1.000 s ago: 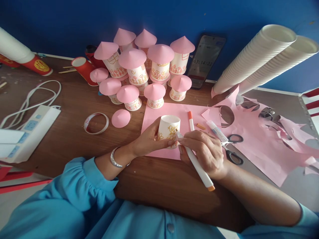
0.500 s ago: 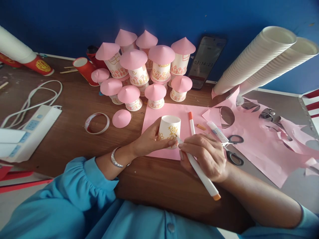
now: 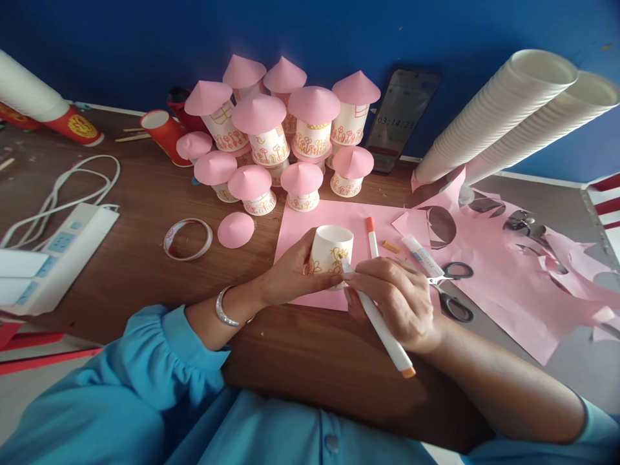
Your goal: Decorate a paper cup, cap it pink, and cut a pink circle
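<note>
My left hand [image 3: 290, 268] is closed around the lower left side of a white paper cup [image 3: 332, 245], thumb across its front. Yellow-orange flower lines cover part of the cup's side. In my right hand [image 3: 400, 300] is a white marker pen [image 3: 387, 339] with an orange end, its tip at the drawing on the cup. Both hands are over a pink paper sheet [image 3: 305, 223]. On that sheet lie a second marker with a red-orange cap [image 3: 371, 234], a small orange cap [image 3: 391, 247] and a glue tube [image 3: 422, 256].
Behind stand several cups with pink cone roofs [image 3: 260, 115] and a phone [image 3: 402, 119]. Tall cup stacks [image 3: 498, 110] lean at right. Scissors [image 3: 456, 309] and pink paper scraps [image 3: 513, 284] lie right; a tape roll [image 3: 188, 239], loose cone [image 3: 236, 230] and power strip [image 3: 68, 252] left.
The marker's rear end has swung up and to the left, and its tip sits slightly higher on the cup. The cup has shifted a little to the right.
</note>
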Demonstrator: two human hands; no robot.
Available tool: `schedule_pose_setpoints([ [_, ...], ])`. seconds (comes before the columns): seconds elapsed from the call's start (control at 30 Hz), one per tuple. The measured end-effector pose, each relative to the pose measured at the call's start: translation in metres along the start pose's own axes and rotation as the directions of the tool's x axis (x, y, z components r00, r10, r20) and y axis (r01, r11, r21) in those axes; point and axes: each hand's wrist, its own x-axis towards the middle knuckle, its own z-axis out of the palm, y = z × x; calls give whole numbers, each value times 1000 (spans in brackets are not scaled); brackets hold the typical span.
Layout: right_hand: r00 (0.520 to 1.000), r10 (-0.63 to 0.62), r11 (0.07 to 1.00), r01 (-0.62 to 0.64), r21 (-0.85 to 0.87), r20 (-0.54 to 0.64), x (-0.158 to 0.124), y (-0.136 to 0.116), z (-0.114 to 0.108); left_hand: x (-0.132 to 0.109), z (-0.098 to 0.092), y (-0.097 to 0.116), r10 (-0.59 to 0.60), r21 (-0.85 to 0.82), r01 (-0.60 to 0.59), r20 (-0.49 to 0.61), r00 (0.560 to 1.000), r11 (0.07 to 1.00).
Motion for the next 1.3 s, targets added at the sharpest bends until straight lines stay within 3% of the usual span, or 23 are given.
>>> schedule_pose_setpoints([
  [0.93,997,23,1000,-24,18,68,-4,-1,0,0,0,0,15,87,-15,-1,1000,996],
  [1.3,1000,14,1000,-14,-18,26,-1,-1,-1,0,1,3,7,40,-7,4,1000,999],
])
